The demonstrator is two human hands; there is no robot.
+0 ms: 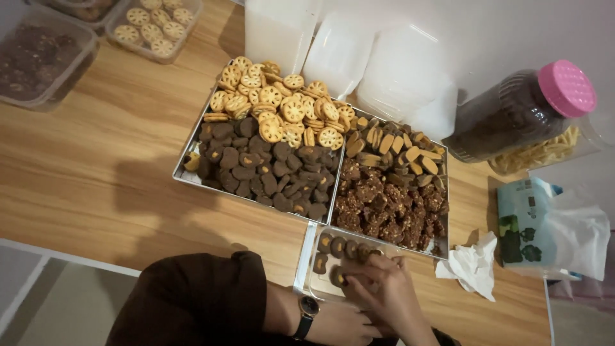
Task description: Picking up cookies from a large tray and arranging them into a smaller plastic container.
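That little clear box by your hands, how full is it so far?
Done: about six dark cookies line part of the small clear box. In hand: the right hand is setting a cookie in the box, with the left hand beside it. Left: much of the box is bare, and both metal trays remain piled high.

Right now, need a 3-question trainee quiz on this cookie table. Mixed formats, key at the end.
1. True or false: the jar with the pink lid lies tilted on its side.
2. Which cookies sit nearest the hands? A) round yellow lattice ones B) dark ones with an orange centre C) chunky brown clusters
3. Fill in: the left hand wears a ____ on its wrist.

Key: 1 true. 2 B, in the small clear box under the right hand. 3 watch.
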